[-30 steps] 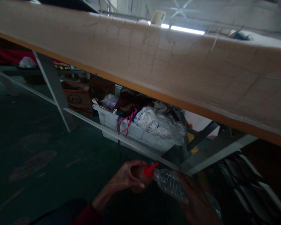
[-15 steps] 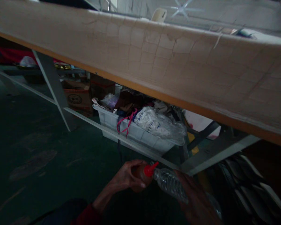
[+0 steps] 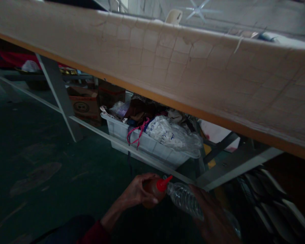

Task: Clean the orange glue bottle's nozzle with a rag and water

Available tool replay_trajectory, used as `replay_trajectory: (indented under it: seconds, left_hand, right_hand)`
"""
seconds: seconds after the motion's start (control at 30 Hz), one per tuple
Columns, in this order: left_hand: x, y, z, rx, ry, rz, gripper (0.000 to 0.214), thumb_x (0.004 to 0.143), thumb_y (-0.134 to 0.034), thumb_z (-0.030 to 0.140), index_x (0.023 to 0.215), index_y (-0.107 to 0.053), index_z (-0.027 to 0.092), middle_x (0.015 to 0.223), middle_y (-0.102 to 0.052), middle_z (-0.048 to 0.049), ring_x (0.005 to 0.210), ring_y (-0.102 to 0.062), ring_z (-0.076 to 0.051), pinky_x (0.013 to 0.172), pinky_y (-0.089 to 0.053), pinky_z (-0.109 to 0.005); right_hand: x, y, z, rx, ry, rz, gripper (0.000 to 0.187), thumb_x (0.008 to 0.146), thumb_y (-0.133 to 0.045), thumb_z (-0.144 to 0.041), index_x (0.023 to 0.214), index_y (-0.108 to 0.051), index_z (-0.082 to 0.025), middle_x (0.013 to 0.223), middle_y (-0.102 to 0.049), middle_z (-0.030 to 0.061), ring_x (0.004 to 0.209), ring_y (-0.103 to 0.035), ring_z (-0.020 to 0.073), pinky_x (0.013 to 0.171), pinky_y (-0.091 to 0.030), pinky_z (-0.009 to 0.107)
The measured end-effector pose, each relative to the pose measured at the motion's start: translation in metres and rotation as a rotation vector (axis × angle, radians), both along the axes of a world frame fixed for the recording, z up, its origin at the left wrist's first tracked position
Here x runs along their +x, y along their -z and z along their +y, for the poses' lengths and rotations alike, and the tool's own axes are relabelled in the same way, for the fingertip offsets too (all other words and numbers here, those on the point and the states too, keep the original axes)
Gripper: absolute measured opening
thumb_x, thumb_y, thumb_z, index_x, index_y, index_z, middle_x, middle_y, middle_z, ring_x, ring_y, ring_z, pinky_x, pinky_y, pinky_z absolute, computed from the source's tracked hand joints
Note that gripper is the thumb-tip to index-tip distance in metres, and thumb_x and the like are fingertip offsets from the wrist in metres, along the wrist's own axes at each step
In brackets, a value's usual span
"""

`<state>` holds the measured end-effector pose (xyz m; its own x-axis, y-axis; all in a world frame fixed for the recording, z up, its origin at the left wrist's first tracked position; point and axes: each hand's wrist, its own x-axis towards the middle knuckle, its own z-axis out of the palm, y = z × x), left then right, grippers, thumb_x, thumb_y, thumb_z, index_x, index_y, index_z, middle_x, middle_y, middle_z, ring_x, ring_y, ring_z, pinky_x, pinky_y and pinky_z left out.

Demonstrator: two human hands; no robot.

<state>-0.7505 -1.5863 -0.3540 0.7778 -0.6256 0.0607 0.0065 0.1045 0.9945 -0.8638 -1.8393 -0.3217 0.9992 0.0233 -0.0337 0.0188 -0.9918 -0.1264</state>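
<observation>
Clamping a red-nozzled bottle (image 3: 155, 190) below the table (image 3: 167, 67), left hand (image 3: 137, 194) meets right hand (image 3: 215, 222)'s firmly gripped clear bottle (image 3: 185, 200), mouth to nozzle.

Workshop: long worktable (image 3: 167, 64), cluttered storage bin (image 3: 147, 144) beneath.

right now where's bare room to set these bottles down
Free: dark floor left of the left hand and its red-capped bottle, before the table's crossbar; and the tabletop, bare along its near edge. Crowded: under the table, the white crate brims with bags beside a cardboard box; dark stacked pieces right of the right hand and its clear bottle.
</observation>
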Motion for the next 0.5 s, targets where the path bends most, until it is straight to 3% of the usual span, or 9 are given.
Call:
replay_trajectory:
  seconds: [0.2, 0.5]
  left_hand:
    - [-0.001, -0.002, 0.000, -0.008, 0.002, -0.025, 0.058, 0.048, -0.084, 0.019, 0.102, -0.063, 0.015, 0.104, -0.065, -0.0056, 0.100, -0.057, -0.025, 0.087, -0.043, -0.032]
    - [0.001, 0.015, -0.005, -0.142, -0.042, -0.008, 0.061, 0.048, -0.085, 0.018, 0.105, -0.063, 0.019, 0.107, -0.064, -0.0042, 0.102, -0.057, -0.024, 0.088, -0.042, -0.030]
  right_hand:
    - [0.000, 0.000, 0.002, -0.001, 0.023, -0.003, 0.069, 0.069, -0.047, -0.011, 0.137, -0.036, -0.017, 0.140, -0.040, 0.0056, 0.127, -0.038, 0.0261, 0.105, -0.033, 0.043]
    - [0.003, -0.001, 0.005, 0.079, 0.045, -0.018, 0.071, 0.067, -0.050, -0.014, 0.136, -0.036, -0.017, 0.140, -0.039, 0.0079, 0.128, -0.038, 0.0290, 0.105, -0.033, 0.042]
